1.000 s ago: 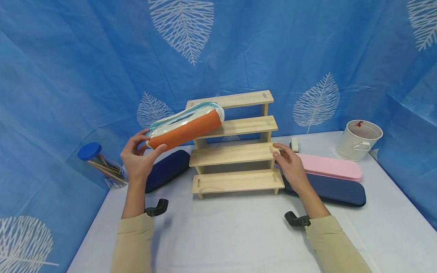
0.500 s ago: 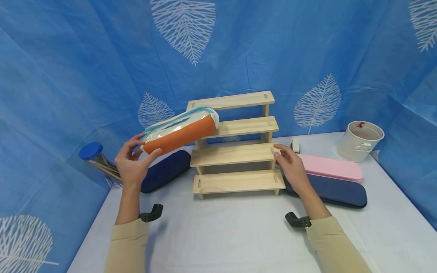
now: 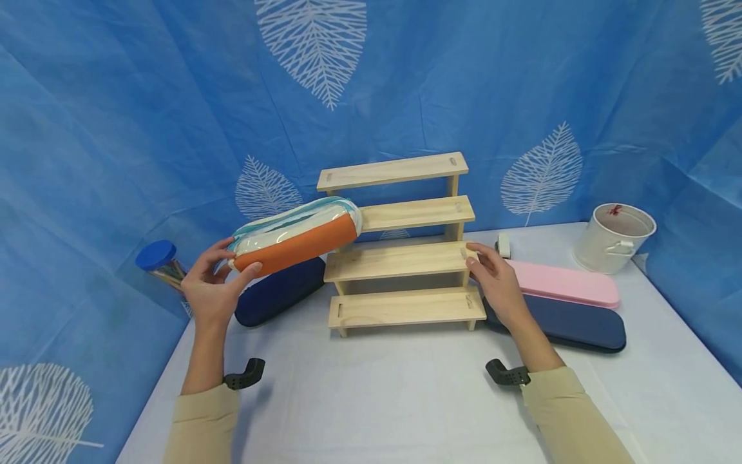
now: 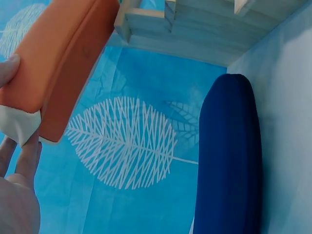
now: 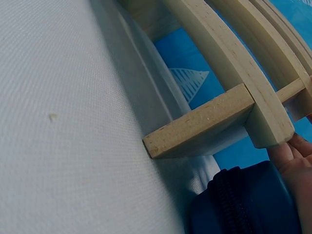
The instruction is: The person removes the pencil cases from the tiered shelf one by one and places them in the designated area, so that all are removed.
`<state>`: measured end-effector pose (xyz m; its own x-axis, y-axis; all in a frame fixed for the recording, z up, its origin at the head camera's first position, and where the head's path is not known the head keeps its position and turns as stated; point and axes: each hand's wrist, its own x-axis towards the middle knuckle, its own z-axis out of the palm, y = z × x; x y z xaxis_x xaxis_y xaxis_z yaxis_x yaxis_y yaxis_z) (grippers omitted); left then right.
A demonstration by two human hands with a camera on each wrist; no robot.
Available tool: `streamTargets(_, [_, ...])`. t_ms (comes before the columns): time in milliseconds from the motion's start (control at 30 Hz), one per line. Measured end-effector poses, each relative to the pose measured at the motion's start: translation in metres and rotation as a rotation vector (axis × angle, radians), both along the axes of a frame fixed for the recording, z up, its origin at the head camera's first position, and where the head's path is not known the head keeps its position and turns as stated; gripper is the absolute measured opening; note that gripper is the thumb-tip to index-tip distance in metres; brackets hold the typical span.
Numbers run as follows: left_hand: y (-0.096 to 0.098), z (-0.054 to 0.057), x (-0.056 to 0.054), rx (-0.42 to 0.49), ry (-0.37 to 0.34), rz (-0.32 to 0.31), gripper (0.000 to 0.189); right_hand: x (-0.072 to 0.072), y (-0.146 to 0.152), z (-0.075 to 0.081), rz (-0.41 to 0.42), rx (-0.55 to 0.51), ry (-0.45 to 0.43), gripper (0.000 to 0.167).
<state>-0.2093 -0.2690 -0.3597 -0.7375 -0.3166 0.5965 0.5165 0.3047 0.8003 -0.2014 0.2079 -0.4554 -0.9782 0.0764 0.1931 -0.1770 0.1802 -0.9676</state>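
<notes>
My left hand (image 3: 211,293) holds one end of an orange pencil case (image 3: 304,246) with a clear top and teal trim, thumb on the front and fingers behind. The case is raised, tilted up toward the right, and covers the left part of a wooden stepped shelf (image 3: 406,309). In the left wrist view, its orange side (image 4: 58,58) shows at upper left. My right hand (image 3: 497,283) grips the right end of the shelf's second step from the bottom, thumb and fingers at its edge. The right wrist view shows those fingertips (image 5: 280,155) against the wood.
Left of the shelf lies a navy case (image 3: 281,293), near a blue-lidded jar (image 3: 159,261) of sticks. To the right lie a pink case (image 3: 562,283) and another navy case (image 3: 574,322). A small whitish object (image 3: 503,246) and a white bucket (image 3: 605,248) stand behind.
My left hand has moved left and down with the pencil case, uncovering more of the shelf's upper left side. The right hand stays on the step's end.
</notes>
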Motion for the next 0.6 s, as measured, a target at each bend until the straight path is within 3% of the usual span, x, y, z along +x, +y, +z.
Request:
streamTargets(400, [-0.013,-0.001,0.012,0.036,0.025,-0.012,0.035,0.000,0.001,0.001,0.004,-0.002,-0.013,0.049])
streamTargets(600, [-0.020,-0.004,0.019,0.033,0.016,0.006,0.036,0.013,-0.006,0.024,0.011,0.012,-0.011,0.048])
